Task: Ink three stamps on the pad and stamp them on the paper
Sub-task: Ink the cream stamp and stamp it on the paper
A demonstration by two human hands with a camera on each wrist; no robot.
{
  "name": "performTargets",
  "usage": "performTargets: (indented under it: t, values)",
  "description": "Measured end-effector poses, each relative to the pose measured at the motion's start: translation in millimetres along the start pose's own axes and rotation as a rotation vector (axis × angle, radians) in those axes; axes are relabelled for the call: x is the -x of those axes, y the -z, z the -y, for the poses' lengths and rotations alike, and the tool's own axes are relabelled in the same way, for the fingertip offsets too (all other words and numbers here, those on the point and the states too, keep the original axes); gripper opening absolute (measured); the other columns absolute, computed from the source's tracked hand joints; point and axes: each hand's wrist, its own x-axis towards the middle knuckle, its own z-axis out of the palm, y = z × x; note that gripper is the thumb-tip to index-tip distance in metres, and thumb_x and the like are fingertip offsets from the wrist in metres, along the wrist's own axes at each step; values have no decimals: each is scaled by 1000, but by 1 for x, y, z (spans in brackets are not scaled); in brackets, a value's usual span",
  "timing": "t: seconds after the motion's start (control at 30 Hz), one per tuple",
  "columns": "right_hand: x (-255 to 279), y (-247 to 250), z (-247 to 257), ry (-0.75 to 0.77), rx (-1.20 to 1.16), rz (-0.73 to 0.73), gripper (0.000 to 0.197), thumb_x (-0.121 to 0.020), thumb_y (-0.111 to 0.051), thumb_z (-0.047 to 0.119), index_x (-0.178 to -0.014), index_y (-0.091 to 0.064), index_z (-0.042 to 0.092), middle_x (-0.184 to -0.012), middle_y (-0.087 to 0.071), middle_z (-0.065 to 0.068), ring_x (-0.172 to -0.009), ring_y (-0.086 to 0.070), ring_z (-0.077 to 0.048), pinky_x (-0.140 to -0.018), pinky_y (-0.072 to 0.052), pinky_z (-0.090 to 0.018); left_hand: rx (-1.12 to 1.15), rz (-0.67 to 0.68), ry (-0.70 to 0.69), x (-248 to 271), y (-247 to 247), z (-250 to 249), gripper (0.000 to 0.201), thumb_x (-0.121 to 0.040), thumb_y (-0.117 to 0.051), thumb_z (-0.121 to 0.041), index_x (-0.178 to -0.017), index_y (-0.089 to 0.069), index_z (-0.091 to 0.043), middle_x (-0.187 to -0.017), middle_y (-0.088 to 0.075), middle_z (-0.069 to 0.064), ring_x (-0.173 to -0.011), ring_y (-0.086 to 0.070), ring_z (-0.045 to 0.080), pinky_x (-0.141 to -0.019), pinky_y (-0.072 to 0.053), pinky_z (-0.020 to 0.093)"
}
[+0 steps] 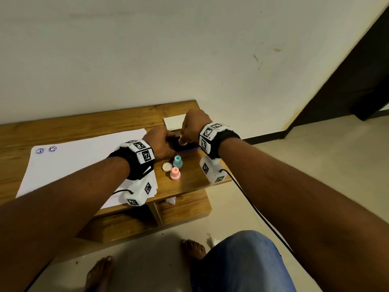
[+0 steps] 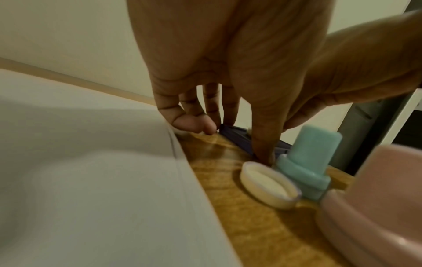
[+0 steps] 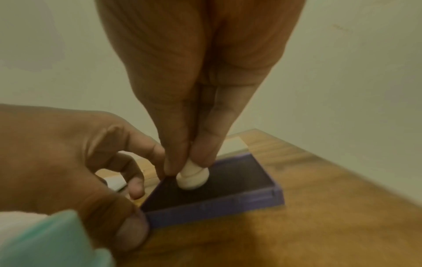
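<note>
White stamp on open ink pad, right hand grip.

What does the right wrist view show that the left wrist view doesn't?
Only the right wrist view shows the right hand pinching the white stamp down on the ink pad's dark surface. Only the left wrist view shows the paper, the cream cap lying open side up and the pink stamp. Both show the left hand steadying the pad's edge, the teal stamp and the wooden table.
</note>
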Motion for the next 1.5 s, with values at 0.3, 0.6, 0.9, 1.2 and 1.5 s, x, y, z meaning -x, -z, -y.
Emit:
performTargets:
  t: [0.3, 0.6, 0.9, 1.2, 1.5]
  values:
    - [-13, 14, 10, 12, 106, 169, 43, -43, -96, 29, -69, -69, 8, -67, -74, -4, -65, -76, -22, -64, -64, -44, 5, 26, 29, -4, -1, 3, 52, -64, -85, -32, -113, -69, -24, -97, -68, -4, -89, -62, 18, -77, -49, 28]
    - [-1, 15, 10, 59, 151, 82, 36, -59, -93, 19, -68, -59, 15, -68, -64, -1, -72, -70, -23, -56, -53, -27, -37, 17, -20, -5, -3, 4, 43, -68, -82, -34, -109, -70, -30, -86, -62, -12, -83, -60, 13, -71, -42, 24]
    - [-7, 6, 9, 51, 150, 76, 42, -55, -96, 18, -65, -55, 17, -68, -65, -1, -73, -73, -24, -66, -62, -33, -43, 27, 40, -8, -4, 3, 54, -67, -83, -32, -117, -67, -25, -105, -71, -3, -94, -64, 18, -78, -49, 27]
    - [2, 4, 4, 19, 40, 42, 32, -63, -93, 22, -84, -70, 12, -92, -73, -6, -84, -72, -26, -68, -59, -31, -93, 40, -34, 5, 1, -4, 40, -71, -78, -38, -107, -67, -25, -100, -63, -6, -98, -63, 25, -73, -46, 27]
    - [25, 46, 11, -54, -430, -198, 17, -68, -89, 20, -73, -73, 21, -76, -77, -2, -67, -76, -14, -77, -63, -32, 20, -110, 103, 61, 73, 40, 58, -78, -77, -37, -128, -61, -12, -123, -62, 10, -106, -61, 26, -83, -43, 26]
